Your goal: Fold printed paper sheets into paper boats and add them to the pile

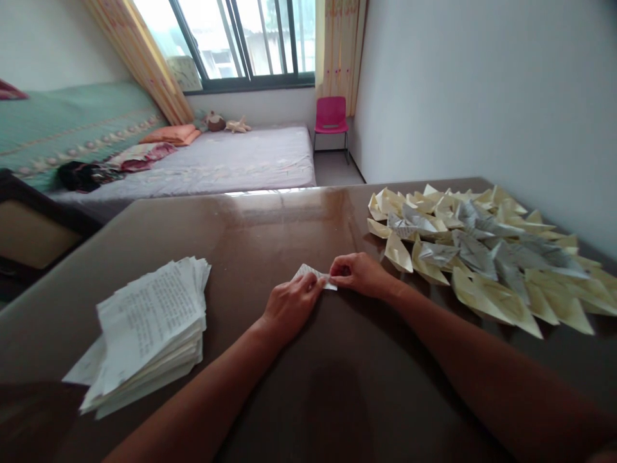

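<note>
A small folded sheet of printed paper (308, 271) lies on the brown table between my hands. My left hand (295, 302) presses on its near left part, fingers together and partly covering it. At the paper's right corner, my right hand (359, 275) pinches the edge between thumb and forefinger. Left of my arms sits a stack of loose printed sheets (152, 321), unevenly piled. Over on the right, many folded paper boats (482, 244), cream and grey printed, crowd together in rows.
The glossy brown table (255, 238) reaches to a far edge before a bed (260, 151). A pink chair (331, 116) stands by the window. A dark-framed chair (33, 225) is at the left, and a white wall (482, 90) borders the right side.
</note>
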A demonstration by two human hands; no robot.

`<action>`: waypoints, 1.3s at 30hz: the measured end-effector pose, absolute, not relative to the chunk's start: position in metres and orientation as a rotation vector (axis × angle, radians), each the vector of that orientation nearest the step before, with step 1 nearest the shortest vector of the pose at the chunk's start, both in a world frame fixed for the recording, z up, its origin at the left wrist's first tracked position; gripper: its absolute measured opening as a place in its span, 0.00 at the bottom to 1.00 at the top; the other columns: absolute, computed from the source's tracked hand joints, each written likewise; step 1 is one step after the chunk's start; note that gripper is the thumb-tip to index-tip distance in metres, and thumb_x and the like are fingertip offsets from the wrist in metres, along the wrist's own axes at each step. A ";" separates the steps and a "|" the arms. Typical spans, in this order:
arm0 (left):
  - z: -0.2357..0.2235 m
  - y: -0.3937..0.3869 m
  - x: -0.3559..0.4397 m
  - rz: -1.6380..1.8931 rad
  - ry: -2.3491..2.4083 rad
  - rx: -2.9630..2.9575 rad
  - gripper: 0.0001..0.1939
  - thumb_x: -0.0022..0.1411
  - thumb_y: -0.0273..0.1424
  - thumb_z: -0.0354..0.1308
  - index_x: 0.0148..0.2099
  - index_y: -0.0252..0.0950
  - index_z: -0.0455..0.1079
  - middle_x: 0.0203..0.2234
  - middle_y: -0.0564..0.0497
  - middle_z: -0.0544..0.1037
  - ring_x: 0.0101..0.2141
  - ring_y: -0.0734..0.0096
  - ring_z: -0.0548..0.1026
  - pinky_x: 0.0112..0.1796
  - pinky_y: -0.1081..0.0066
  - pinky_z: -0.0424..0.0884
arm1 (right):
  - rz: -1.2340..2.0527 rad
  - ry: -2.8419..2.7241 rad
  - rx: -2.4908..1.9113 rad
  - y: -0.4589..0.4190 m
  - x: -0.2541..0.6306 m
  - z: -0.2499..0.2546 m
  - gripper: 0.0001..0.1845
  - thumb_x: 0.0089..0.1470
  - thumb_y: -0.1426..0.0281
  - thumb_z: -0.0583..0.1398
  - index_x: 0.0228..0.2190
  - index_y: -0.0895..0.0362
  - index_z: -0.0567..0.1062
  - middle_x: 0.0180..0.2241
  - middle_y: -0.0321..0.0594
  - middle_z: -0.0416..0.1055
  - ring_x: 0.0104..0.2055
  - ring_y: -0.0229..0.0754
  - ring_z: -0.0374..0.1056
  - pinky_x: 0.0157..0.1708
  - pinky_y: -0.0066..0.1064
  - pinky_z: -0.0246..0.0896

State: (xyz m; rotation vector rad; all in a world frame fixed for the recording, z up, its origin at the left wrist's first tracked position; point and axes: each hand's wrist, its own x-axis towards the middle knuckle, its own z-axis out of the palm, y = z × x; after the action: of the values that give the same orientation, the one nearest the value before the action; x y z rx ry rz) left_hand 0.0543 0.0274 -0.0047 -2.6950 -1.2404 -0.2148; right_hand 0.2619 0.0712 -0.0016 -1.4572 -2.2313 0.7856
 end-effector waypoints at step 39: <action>0.003 0.033 0.062 -0.272 -1.649 -2.692 0.19 0.68 0.36 0.45 0.59 0.44 0.56 0.53 0.48 0.65 0.36 0.69 0.75 0.32 0.71 0.71 | 0.399 -2.443 -1.574 0.063 0.254 0.004 0.13 0.58 0.60 0.55 0.30 0.55 0.74 0.32 0.39 0.73 0.32 0.39 0.67 0.29 0.28 0.50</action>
State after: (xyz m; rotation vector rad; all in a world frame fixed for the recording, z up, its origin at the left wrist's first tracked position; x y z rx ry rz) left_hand 0.0621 0.0327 0.0032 -2.6916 -1.6489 -0.2725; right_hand 0.2545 0.0627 0.0038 -1.5744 -2.4430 0.3995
